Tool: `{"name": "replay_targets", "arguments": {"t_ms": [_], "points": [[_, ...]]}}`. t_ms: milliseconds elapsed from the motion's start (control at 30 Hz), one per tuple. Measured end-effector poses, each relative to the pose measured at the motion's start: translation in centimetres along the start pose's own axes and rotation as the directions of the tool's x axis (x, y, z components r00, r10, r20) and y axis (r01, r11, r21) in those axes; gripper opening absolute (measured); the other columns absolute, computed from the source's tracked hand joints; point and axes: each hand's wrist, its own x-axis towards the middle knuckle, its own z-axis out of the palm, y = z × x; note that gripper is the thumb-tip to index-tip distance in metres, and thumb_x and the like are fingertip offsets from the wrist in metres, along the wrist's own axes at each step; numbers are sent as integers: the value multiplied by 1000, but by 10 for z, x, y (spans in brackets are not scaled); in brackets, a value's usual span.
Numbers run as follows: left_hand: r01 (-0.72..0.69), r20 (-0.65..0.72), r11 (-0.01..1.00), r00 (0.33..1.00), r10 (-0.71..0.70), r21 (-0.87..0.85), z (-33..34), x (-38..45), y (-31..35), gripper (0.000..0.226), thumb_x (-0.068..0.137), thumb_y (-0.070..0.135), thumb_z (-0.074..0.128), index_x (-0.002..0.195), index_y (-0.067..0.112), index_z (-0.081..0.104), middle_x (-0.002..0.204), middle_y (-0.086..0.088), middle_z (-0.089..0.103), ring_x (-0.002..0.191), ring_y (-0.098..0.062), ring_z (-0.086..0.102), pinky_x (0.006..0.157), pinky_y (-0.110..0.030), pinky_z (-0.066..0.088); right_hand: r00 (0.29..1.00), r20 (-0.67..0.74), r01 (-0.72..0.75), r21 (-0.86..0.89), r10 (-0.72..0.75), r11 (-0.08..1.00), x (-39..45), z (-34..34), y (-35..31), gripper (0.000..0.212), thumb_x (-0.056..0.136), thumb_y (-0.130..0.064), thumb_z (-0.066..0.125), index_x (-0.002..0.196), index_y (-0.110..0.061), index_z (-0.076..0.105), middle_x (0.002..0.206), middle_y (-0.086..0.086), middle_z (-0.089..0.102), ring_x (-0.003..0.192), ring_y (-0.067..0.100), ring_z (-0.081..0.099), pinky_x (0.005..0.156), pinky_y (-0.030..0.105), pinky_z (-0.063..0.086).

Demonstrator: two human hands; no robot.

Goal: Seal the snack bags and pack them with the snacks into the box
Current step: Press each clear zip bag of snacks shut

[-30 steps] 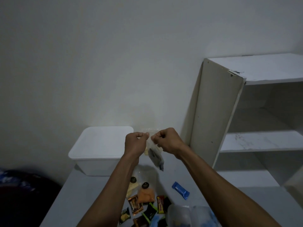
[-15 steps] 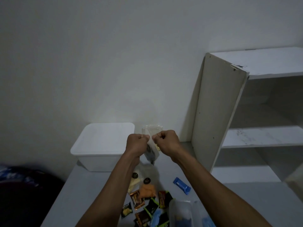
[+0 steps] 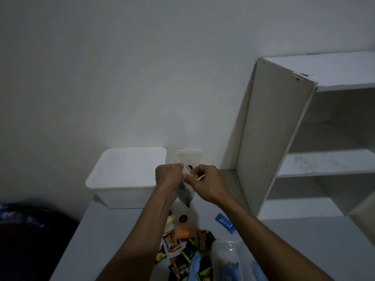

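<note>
I hold a clear snack bag (image 3: 185, 194) up in the air over the grey table (image 3: 105, 226). My left hand (image 3: 169, 177) pinches its top edge on the left, and my right hand (image 3: 205, 184) pinches the top on the right. Dark snacks hang in the bag's bottom. A white box (image 3: 125, 177) with its lid on stands behind my left hand. Below my hands lie an orange-filled bag (image 3: 183, 229), a pale bag (image 3: 169, 219), a blue bar (image 3: 225, 223) and several small wrapped snacks (image 3: 182, 254).
Another clear bag (image 3: 189, 158) leans against the wall behind my hands. A white shelf unit (image 3: 304, 142) stands at the right. A clear plastic container (image 3: 227, 260) sits near the bottom edge. Dark cloth (image 3: 26, 230) lies to the left of the table.
My hands have stayed together on the bag's top; the right hand's fingers have shifted along the edge. The view has tipped down a little, showing more of the snacks.
</note>
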Motion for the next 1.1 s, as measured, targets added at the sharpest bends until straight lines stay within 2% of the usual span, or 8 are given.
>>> {"name": "replay_targets", "arguments": {"t_ms": [167,333,467,567,800,933,1033,1100], "points": [[13,14,1000,1000,-13,-7,-8,6,-6,27,91,18,64,67,16,53,71,1,55,65,-11,50,60,-25,43,981,-177,52,-119,-73,991,-7,13,1,28,88,-50,66,101,-27,75,93,-14,73,75,2,64,68,33,58],[-6,75,1000,997,5,22,-16,16,-16,26,93,17,61,67,15,58,70,0,58,65,-12,53,60,-26,43,998,-65,-21,109,28,994,-8,13,-3,23,89,-41,69,86,-20,78,77,-9,73,72,5,67,71,32,59],[-44,150,996,988,31,81,-20,19,-25,26,92,17,60,67,15,55,67,-1,51,64,-14,47,57,-26,39,994,-16,-104,149,108,983,-6,14,3,21,91,-28,69,76,-14,74,74,4,73,74,21,69,73,40,58],[-111,225,984,971,77,143,-22,22,-32,19,90,18,64,72,18,59,75,-2,55,71,-15,50,66,-28,42,988,-27,-145,188,152,972,-8,18,7,22,92,-25,68,76,-11,72,77,9,73,74,21,68,73,41,57],[-105,268,982,962,60,156,-25,27,-43,18,89,17,65,73,12,63,76,-6,62,73,-19,57,74,-31,45,975,-33,-204,247,218,947,-15,27,7,21,97,-18,59,83,-12,73,76,-7,70,66,6,62,57,21,48],[-121,218,987,971,95,109,-25,32,-55,19,89,34,67,89,15,70,95,-2,69,88,-17,63,76,-28,49,985,-80,-140,148,153,979,-21,23,7,19,96,-22,60,83,-14,72,77,1,73,74,21,69,70,36,57],[-250,232,958,949,213,140,-27,46,-60,26,92,42,60,114,28,59,118,2,57,105,-18,55,89,-33,48,995,5,-104,64,104,993,-20,-2,3,18,97,-20,59,87,-11,71,79,-2,69,74,16,65,74,33,55],[-318,334,942,904,266,109,-26,55,-61,21,94,39,58,114,31,61,120,4,58,107,-18,54,91,-32,46,992,91,-83,1,83,997,-17,-22,3,18,98,-22,58,91,-12,71,81,-3,68,75,12,62,73,29,53]]}}
